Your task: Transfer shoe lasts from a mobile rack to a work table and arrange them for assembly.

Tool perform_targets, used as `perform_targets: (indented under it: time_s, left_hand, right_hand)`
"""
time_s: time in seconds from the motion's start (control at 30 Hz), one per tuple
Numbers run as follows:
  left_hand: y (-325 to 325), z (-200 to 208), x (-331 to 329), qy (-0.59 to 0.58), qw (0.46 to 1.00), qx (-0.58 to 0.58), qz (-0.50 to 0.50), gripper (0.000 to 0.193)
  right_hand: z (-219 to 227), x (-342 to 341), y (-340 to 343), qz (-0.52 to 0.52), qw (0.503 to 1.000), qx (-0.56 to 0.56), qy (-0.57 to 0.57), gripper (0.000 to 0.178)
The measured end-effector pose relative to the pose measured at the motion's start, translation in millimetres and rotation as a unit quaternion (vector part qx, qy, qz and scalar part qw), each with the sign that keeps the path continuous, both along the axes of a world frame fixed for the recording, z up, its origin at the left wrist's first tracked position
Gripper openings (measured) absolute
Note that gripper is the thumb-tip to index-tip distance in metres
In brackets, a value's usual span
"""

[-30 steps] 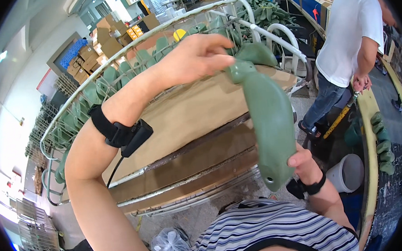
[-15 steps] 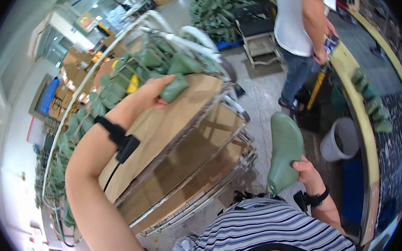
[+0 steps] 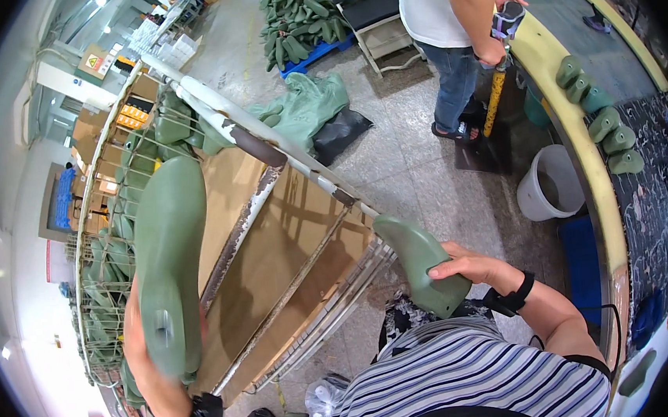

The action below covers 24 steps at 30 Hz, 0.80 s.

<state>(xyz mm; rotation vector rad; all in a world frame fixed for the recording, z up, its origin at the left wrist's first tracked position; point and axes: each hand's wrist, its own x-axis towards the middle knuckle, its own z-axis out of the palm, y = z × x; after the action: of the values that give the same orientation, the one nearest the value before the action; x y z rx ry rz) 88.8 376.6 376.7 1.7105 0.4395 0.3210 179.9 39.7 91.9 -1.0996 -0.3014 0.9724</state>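
My left hand is closed round the heel part of a large green shoe last, raised close to the view over the left side of the wire cart. The last hides most of those fingers, and a metal-lined hole shows in its end. In my right hand is a second green shoe last, held by its heel end in front of my waist. Its toe points up and away, beside the cart's right corner. My thumb lies across its side.
The wire cart has cardboard-lined shelves and many green lasts along its left. A yellow-edged conveyor carries more lasts at right, beside a grey bucket. A co-worker stands ahead, near a chair and a pile of lasts.
My left hand has come back from the cart's far end, lifting a last up close. My right hand still holds its last, now slightly left and more tilted. The view has turned.
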Motion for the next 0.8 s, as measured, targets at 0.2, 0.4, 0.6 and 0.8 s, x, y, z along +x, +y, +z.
perform_targets:
  time_s: [0.2, 0.4, 0.6, 0.8]
  left_hand:
    - [-63, -61, -12, -0.029, 0.958, -0.221, -0.181, 0.061]
    - [-101, -182, 11, 0.176, 0.843, -0.315, -0.398, 0.083]
    - [-165, -259, 6, 0.23, 0.827, -0.339, -0.385, 0.077]
    - [-336, -295, 31, 0.284, 0.771, -0.375, -0.428, 0.066]
  right_hand:
    - [-7, -42, -15, -0.083, 0.991, 0.002, 0.107, 0.063]
    - [-32, -101, -80, -0.24, 0.947, -0.003, 0.213, 0.054]
    - [-36, -124, -182, -0.354, 0.893, 0.023, 0.278, 0.048]
    - [-56, -105, -324, -0.431, 0.859, 0.022, 0.275, 0.054]
